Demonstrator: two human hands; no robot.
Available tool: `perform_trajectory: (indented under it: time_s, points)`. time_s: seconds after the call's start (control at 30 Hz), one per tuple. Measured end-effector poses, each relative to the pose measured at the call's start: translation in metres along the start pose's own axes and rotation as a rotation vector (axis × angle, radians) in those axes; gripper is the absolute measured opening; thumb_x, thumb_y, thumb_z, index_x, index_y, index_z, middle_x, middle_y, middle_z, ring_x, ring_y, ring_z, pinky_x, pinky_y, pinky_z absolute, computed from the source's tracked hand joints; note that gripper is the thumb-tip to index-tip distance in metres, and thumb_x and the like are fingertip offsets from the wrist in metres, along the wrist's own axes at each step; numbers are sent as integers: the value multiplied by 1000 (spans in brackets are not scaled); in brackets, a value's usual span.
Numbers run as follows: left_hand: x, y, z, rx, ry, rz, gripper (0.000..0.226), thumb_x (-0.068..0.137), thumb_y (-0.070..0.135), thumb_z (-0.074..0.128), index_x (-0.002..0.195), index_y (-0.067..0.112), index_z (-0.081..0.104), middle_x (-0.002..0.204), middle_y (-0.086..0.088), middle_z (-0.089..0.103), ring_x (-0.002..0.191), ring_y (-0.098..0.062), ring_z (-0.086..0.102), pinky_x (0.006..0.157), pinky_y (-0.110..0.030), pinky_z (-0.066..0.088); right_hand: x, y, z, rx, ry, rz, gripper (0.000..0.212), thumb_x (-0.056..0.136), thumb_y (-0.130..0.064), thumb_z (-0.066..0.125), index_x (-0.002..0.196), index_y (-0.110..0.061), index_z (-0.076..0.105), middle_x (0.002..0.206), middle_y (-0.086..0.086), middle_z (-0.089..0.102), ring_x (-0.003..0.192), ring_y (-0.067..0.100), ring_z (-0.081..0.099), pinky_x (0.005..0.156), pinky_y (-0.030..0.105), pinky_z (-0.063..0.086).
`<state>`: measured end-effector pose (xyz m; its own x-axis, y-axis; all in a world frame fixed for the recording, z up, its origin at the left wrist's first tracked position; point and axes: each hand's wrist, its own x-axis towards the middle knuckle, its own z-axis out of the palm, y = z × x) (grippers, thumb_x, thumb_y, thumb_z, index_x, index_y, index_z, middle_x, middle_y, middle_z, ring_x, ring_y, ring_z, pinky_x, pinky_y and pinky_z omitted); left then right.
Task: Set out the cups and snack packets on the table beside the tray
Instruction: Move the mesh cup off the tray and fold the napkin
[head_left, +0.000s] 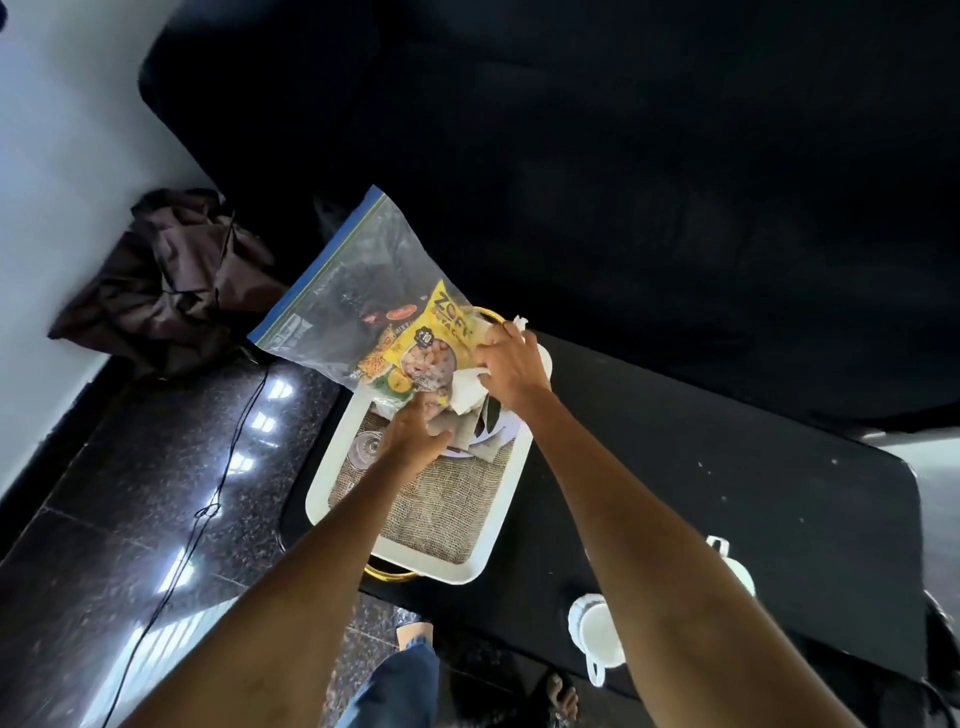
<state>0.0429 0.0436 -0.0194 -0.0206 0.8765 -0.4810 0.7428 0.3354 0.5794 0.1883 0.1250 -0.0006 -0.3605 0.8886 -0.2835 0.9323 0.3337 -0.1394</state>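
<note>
A clear zip bag (358, 280) with a blue seal strip holds yellow snack packets (431, 343) and is lifted over the far end of a white tray (332, 467) lined with burlap. My left hand (413, 431) grips the bag's bottom edge. My right hand (511, 364) grips its right corner together with a white napkin (467, 392). A white cup (597, 636) stands on the black table near its front edge, and a second white cup (735, 569) is partly hidden behind my right forearm.
The tray also holds a glass item (366, 452) and a plate with dark leaves (485, 423), partly hidden. A dark sofa (623, 156) fills the back. A brown cloth bag (171, 280) and a black cable (223, 467) lie on the glossy floor to the left.
</note>
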Motion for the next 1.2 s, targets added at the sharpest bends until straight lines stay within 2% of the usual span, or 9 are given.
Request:
perform_trajectory:
  time_s: [0.17,0.27,0.37,0.6,0.7,0.8,0.97,1.1,1.2]
  points:
    - [-34,42,3,-62,-58,-37,74,82,17,66,143,9,26,141,-17,45,130,-34,45,105,-46,42,-68,31,-25,401,17,199,18,86,-21,60,99,-9,63,96,9,71,96,26,62,119,46,15]
    - [-69,76,7,-121,-26,3,70,82,15,67,140,7,30,138,-19,47,128,-35,47,104,-48,43,-124,47,-44,560,26,330,17,84,-21,62,95,-10,65,94,12,71,90,29,65,85,33,45]
    - [-109,122,28,-256,2,-28,56,86,15,63,135,4,39,133,-20,54,117,-32,56,99,-41,47,-186,64,-59,698,156,477,14,83,-21,62,91,-10,64,88,12,71,81,27,65,63,28,40]
    - [-195,206,82,-1550,-430,-468,78,89,62,38,138,1,31,127,-29,55,111,-44,57,99,-56,42,-327,63,-83,783,380,349,4,83,-8,61,80,-5,63,75,9,66,71,23,61,64,34,49]
    - [-217,225,88,-1464,-439,-382,71,85,64,44,118,2,55,91,-18,70,84,-32,67,76,-40,52,-363,62,-82,632,225,204,20,80,-1,53,92,-9,66,96,7,70,95,24,63,80,33,49]
    - [-229,251,96,-1407,-359,-336,54,96,37,43,136,0,44,89,-15,62,78,-28,60,69,-37,50,-381,80,-90,570,287,140,35,76,6,49,100,-9,69,104,7,71,101,25,62,89,34,50]
    - [-234,285,86,-1279,-373,-191,36,97,26,42,126,5,47,92,-14,62,82,-28,59,69,-41,48,-390,121,-116,917,561,646,40,96,-26,44,132,-10,50,130,7,57,119,21,53,99,35,45]
    - [-235,292,74,-1131,-514,-201,28,95,28,46,111,7,54,93,-15,65,83,-31,62,66,-41,49,-389,148,-142,1472,352,836,32,89,-42,57,101,-13,64,93,-1,63,79,11,58,64,23,45]
    - [-237,290,65,-1042,-491,-206,33,94,35,49,108,7,58,93,-15,65,85,-32,62,68,-42,51,-386,155,-144,1401,395,750,14,86,-22,64,90,-10,70,91,6,69,89,24,65,80,36,53]
